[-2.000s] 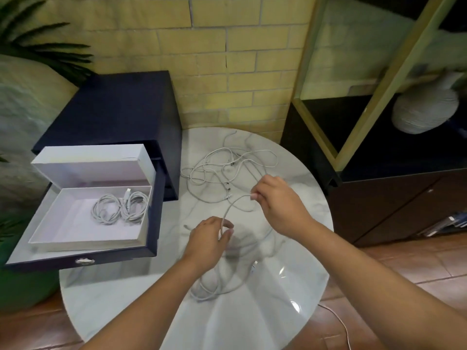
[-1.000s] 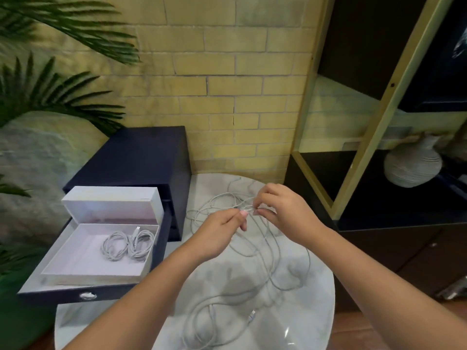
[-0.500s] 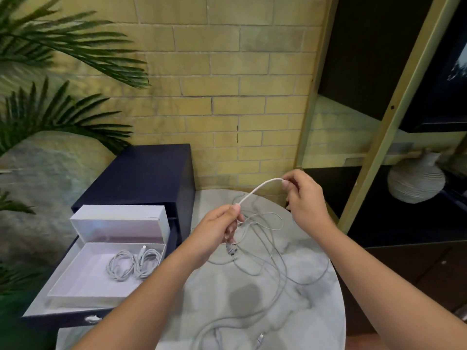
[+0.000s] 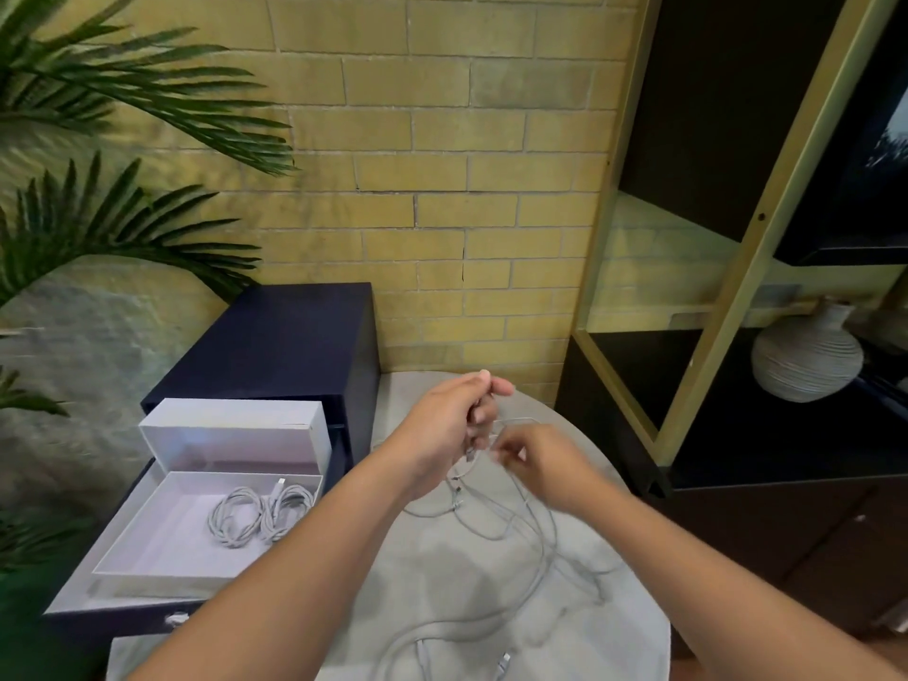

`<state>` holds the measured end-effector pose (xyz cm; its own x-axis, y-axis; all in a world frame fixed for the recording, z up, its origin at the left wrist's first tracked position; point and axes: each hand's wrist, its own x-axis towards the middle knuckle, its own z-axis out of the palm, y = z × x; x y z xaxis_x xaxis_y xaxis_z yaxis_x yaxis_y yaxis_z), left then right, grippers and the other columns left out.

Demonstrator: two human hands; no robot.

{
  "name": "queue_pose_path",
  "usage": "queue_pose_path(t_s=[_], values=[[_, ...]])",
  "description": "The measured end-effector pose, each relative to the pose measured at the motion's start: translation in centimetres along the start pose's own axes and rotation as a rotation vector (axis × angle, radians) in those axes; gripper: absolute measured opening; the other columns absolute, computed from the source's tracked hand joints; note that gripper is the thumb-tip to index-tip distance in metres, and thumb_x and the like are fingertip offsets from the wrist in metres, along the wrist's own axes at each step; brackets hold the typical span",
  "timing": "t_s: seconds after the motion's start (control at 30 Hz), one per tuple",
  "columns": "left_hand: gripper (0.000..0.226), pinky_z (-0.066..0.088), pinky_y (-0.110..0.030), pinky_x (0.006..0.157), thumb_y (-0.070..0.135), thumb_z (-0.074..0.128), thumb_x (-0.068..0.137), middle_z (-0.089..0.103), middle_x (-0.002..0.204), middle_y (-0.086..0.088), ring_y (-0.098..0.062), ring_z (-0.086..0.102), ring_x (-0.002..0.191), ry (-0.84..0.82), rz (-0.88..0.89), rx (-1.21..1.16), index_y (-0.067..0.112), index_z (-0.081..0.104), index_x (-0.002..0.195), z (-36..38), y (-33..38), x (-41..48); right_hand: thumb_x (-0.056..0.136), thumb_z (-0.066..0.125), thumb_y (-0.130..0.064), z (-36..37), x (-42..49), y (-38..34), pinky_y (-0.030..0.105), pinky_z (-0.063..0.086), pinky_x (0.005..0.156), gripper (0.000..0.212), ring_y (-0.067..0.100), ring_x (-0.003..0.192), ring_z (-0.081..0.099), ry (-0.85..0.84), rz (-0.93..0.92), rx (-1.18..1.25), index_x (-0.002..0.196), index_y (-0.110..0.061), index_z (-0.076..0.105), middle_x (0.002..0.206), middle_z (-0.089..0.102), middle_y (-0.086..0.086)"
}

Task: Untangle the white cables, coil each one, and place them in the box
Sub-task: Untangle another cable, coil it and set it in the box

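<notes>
White cables (image 4: 521, 528) lie in a loose tangle on a round grey marble counter (image 4: 442, 572), directly beneath a person's two hands. The left hand (image 4: 442, 425) is raised above the counter, its fingers (image 4: 491, 387) curled and pinched together on a strand. The strand hangs down from them, and a small plug dangles just under the palm. The right hand (image 4: 540, 464) is blurred. It sits just right of the left fingers and slightly lower, and its fingertips appear closed on a strand too. From both grips the loops fall to the counter and trail toward its near edge. Left of the fingers and lower, an open white box (image 4: 147, 548) rests in a pulled-out dark blue drawer (image 4: 123, 626). Two coiled cables (image 4: 260, 513) lie side by side inside the box, toward its right side. Beyond the fingers is a yellow brick wall (image 4: 442, 189), with palm leaves (image 4: 123, 90) far to the left and a ribbed pale vase (image 4: 806, 361) on a dark shelf (image 4: 737, 435) to the right
</notes>
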<state>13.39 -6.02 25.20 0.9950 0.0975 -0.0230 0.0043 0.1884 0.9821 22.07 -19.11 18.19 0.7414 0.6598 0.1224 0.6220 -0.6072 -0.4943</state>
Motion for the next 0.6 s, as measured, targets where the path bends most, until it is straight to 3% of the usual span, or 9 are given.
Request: queue_pose_path(t_s=[0.1,0.17,0.27,0.37,0.47,0.53,0.6], values=[[0.032,0.045,-0.028,0.073,0.022,0.032,0.105,0.064,0.079,0.003,-0.009,0.054,0.066,0.004,0.041,0.049,0.01,0.062,0.108,-0.5,-0.4,0.6,0.092,0.059,-0.026,1.3,-1.6,-2.1,0.028,0.046,0.07,0.015,0.011,0.073,0.057,-0.1,-0.086,0.06,0.088,-0.016,0.069,0.081,0.067,-0.004],[0.03,0.049,-0.023,0.089,0.021,0.035,0.104,0.069,0.106,0.0,-0.01,0.064,0.09,0.034,0.068,0.115,0.011,0.059,0.12,-1.4,-1.2,0.9,0.093,0.057,-0.031,1.3,-2.4,-3.3,0.025,0.047,0.068,0.018,0.007,0.07,0.057,-0.134,-0.107,0.085,0.095,-0.019,0.07,0.077,0.066,-0.008],[0.03,0.047,-0.013,0.088,0.018,0.041,0.102,0.066,0.119,0.003,-0.005,0.064,0.105,0.087,0.095,0.302,0.014,0.057,0.127,-2.7,-2.6,1.1,0.095,0.055,-0.035,-0.1,-2.7,-4.1,0.028,0.049,0.069,0.023,0.008,0.07,0.06,-0.165,-0.132,0.053,0.101,-0.02,0.071,0.078,0.069,-0.006],[0.021,0.042,-0.004,0.082,0.016,0.044,0.101,0.063,0.121,0.01,0.0,0.064,0.101,0.087,0.103,0.572,0.015,0.065,0.101,-3.8,-3.8,0.8,0.094,0.055,-0.033,-2.2,-2.2,-4.3,0.029,0.048,0.069,0.02,0.01,0.072,0.06,-0.19,-0.158,-0.04,0.107,-0.025,0.069,0.084,0.07,-0.006],[0.031,0.044,-0.01,0.079,0.013,0.042,0.101,0.065,0.113,0.008,-0.007,0.066,0.096,0.048,0.088,0.8,0.019,0.058,0.075,-4.8,-4.6,0.4,0.093,0.057,-0.03,-4.4,-1.7,-4.2,0.035,0.052,0.068,0.017,0.012,0.071,0.06,-0.128,-0.164,-0.106,0.103,-0.026,0.069,0.083,0.068,-0.006],[0.028,0.044,-0.009,0.07,0.014,0.04,0.102,0.066,0.096,0.008,-0.004,0.064,0.075,-0.002,0.016,0.835,0.004,0.062,0.088,-5.0,-4.7,0.0,0.092,0.059,-0.031,-5.6,-1.4,-4.1,0.034,0.052,0.07,0.014,0.01,0.074,0.059,-0.081,-0.164,-0.132,0.098,-0.023,0.069,0.081,0.066,-0.006],[0.032,0.043,-0.016,0.067,0.022,0.038,0.103,0.064,0.075,0.008,-0.006,0.055,0.06,-0.035,-0.06,0.813,0.003,0.064,0.104,-4.9,-4.5,-0.3,0.09,0.062,-0.03,-6.4,-1.1,-3.8,0.035,0.053,0.071,0.01,0.01,0.076,0.059,-0.036,-0.16,-0.13,0.091,-0.022,0.068,0.081,0.065,-0.007]])
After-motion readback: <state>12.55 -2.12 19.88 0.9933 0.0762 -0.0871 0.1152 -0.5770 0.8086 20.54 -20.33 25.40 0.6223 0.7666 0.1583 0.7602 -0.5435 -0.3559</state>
